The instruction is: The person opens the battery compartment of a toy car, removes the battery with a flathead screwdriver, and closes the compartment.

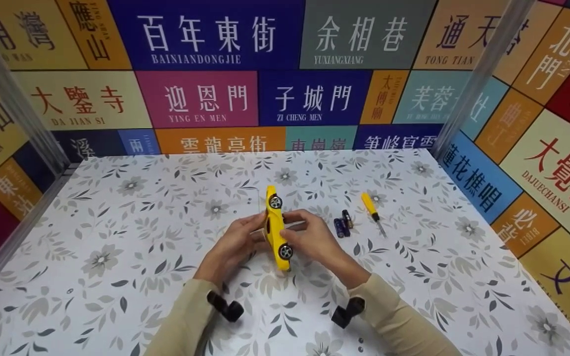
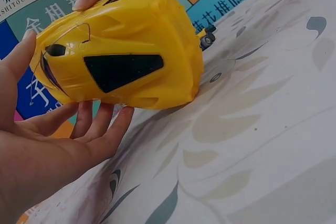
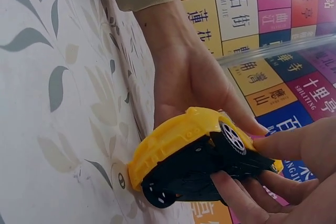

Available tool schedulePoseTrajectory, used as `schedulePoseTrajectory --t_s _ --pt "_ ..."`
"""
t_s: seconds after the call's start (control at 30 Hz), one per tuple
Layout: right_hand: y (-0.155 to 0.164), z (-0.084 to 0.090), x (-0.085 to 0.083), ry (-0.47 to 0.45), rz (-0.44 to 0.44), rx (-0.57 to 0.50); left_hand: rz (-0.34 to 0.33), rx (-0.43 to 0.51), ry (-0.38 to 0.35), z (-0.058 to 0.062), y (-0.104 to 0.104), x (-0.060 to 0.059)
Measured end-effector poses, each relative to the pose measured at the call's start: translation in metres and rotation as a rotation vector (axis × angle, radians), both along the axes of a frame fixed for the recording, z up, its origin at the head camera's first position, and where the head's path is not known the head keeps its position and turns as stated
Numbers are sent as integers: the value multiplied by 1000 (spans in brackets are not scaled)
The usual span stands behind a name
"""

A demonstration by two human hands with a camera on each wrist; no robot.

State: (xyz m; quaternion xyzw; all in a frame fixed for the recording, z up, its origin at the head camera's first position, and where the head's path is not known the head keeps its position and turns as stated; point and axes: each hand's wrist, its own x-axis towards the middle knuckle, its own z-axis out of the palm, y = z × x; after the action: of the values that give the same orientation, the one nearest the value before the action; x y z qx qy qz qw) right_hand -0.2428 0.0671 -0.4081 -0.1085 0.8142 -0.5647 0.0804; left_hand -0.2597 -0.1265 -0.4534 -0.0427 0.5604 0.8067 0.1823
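A yellow toy car (image 1: pixel 275 225) with black-and-silver wheels is held on its side above the table, between both hands. My left hand (image 1: pixel 238 242) grips it along the roof side; in the left wrist view its thumb and fingertips touch the edges of the yellow body (image 2: pixel 152 35), beside the dark window. My right hand (image 1: pixel 312 235) holds the underside. In the right wrist view the right thumb lies near a wheel (image 3: pixel 232 138), and the fingers touch the black base (image 3: pixel 184 171).
Right of the hands lie several small dark batteries (image 1: pixel 343 225). Farther right is a screwdriver (image 1: pixel 370 206) with a yellow handle. The table (image 1: pixel 166 296) has a white leaf-patterned cover, and lettered panels (image 1: pixel 206 34) stand behind and at both sides.
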Motion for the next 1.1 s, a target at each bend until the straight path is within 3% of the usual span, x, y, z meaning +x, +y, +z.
schedulePoseTrajectory --t_s 0.23,0.6,1.1 --pt "2 -3 -4 12 -23 -24 1 -4 -13 -1 -1 -2" --pt "2 -1 -7 -25 -74 -69 69 59 -63 -1 -2 -2" --pt "1 -2 -13 -155 -164 -73 85 23 -67 -2 -3 -3"
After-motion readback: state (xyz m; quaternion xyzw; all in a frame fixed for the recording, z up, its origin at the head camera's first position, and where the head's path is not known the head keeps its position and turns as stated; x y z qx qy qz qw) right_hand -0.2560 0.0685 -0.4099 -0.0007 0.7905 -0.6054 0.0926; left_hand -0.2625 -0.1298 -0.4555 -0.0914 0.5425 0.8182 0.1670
